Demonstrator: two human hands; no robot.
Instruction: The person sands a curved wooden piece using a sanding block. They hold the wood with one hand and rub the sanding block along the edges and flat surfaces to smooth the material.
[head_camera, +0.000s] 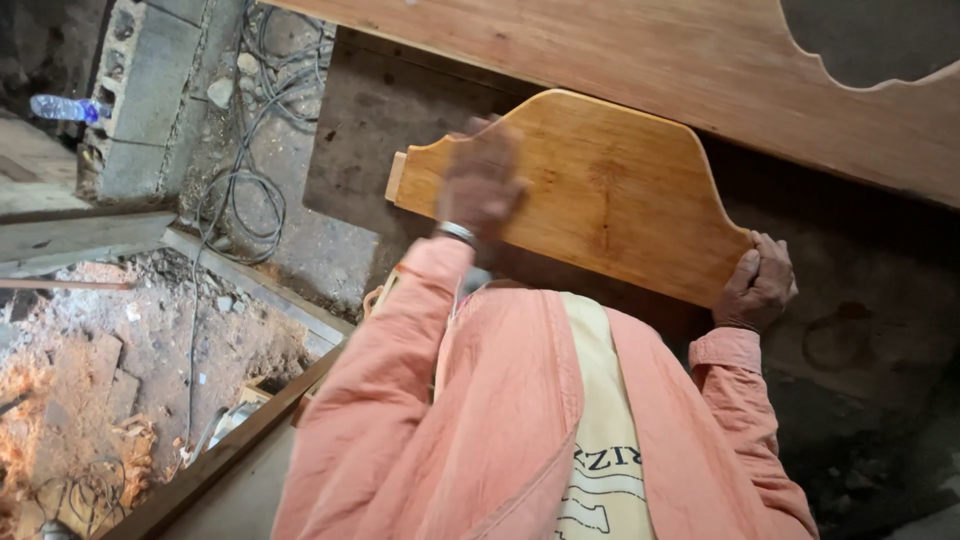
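Only one package: a small clear plastic bottle (65, 108), far in the upper left corner. Lies on its side on a grey ledge, just beside a hollow concrete block (150, 90), well apart from the wooden board (600, 190) and the left hand (480, 180) on it. Looks see-through along the body, with blue at the end toward the block; too small to tell cap from wrapper. Low in the middle, dark printed lettering and outlined shapes on a cream shirt front (600, 470), partly covered by orange cloth.
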